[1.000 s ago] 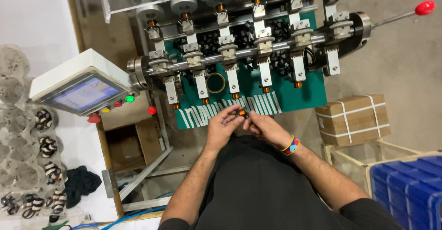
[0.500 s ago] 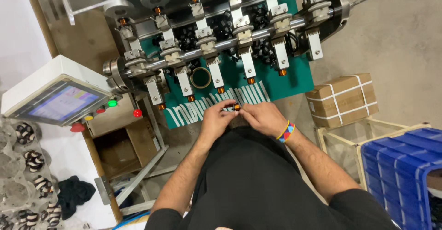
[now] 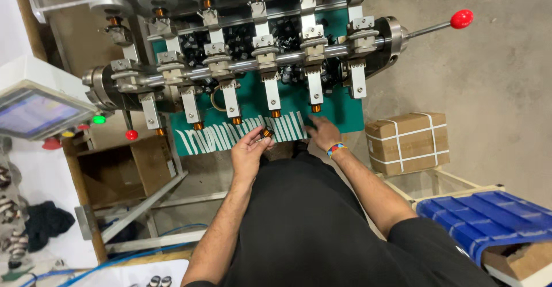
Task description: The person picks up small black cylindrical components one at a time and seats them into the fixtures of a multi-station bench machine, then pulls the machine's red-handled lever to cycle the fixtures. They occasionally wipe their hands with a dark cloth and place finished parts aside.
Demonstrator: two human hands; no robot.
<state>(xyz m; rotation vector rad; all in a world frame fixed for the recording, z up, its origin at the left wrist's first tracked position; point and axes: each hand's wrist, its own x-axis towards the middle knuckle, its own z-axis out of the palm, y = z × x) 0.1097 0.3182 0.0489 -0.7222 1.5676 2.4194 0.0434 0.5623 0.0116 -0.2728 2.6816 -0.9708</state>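
Copper coil [image 3: 265, 133] pinched in L hand [image 3: 248, 149] fingertips; R hand [image 3: 323, 133] spread flat on green plate [image 3: 253, 100].

green machine base plate [image 3: 247, 94]: was teal-green, edged along the front with a row of white slanted strips [image 3: 230, 135].
small copper-wound coil [image 3: 265, 133]: showed orange-brown winding on a dark body, in the left hand [image 3: 248, 152].
woven wristband [image 3: 336, 148]: carried rainbow stripes, on the right hand [image 3: 323, 132].
round knob on the steel lever [image 3: 462, 18]: was glossy red.
round push buttons [image 3: 99, 119]: were green, yellow and red.
plastic crate [image 3: 483, 218]: was bright blue.
strapped cardboard box [image 3: 407, 142]: was tan, crossed by white bands.
short-sleeved shirt [image 3: 310, 229]: was plain black.
metal clamps on the shaft [image 3: 264, 51]: were silver-grey.
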